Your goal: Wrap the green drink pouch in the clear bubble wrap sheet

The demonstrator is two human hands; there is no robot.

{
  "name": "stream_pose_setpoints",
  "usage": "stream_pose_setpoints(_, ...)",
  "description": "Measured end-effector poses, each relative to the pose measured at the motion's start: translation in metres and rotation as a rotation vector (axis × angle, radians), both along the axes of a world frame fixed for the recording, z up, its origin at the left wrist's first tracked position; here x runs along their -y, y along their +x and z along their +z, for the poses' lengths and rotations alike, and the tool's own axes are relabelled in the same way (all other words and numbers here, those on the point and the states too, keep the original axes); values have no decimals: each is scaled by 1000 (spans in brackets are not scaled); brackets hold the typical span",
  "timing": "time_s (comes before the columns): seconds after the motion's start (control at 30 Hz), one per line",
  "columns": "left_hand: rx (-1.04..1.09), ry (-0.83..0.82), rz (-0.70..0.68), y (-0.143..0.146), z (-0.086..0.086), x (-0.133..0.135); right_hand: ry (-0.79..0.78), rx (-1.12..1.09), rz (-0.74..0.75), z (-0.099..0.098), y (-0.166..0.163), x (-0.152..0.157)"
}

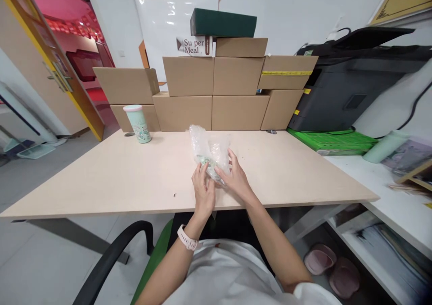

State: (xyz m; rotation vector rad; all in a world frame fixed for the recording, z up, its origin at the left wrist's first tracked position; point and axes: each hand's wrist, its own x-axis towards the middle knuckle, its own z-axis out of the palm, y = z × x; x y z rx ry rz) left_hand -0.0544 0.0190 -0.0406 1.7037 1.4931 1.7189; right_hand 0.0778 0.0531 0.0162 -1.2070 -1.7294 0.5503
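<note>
Left hand: the left hand [203, 188] lies on the tabletop [135, 179] at the near-left edge of the clear plastic bag [209, 151]; its fingers [202, 170] are pressed on the bag's lower corner, grip closed lightly on the plastic.
Right hand: the right hand [236, 176] sits at the bag's near-right side, fingers spread and curled, tips touching the film; grip partly apart, resting on the bag rather than clamped round it.
Wrist: a white watch [187, 238] is strapped on the left wrist.
Plastic bag: crumpled, transparent, standing up a little from the tabletop near its middle, just beyond both hands; something pale green shows through the film, too blurred to name.
Tumbler: a mint-green patterned tumbler [138, 123] stands upright at the far left of the tabletop, well apart from the bag.
Cartons: plain cardboard boxes [212, 95] are stacked in rows along the far edge; a dark green box [222, 23] lies on top, with a white box marked "Su-per Meal" [195, 46] under it.
Printer: a black printer [354, 84] stands to the right on a green tray [332, 141].
Near side: a black chair armrest [111, 255] curves at lower left; pink slippers [332, 269] lie on the floor under the right-hand shelf.
</note>
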Motion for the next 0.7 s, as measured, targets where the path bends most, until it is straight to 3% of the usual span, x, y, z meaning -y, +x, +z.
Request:
stream_pose_setpoints(0.13,13,-18,18,0,-1,0,-57,-108,-88,-14,11,-24)
stream_pose_setpoints(0.27,46,-72,-37,0,7,4,-54,-322,-309,-15,56,-35)
stream_pose_setpoints(0.37,73,-138,-81,0,16,9,236,-174,-600,-2,90,-19)
stream_pose_setpoints(0.43,75,-174,-94,1,19,9,407,3,-700,6,101,-2)
stream_pose_setpoints(0.53,69,-202,-116,1,17,6,477,236,-648,4,100,15)
stream_pose_setpoints(0.7,-34,-216,-203,3,3,-8,214,475,-414,-24,100,10)
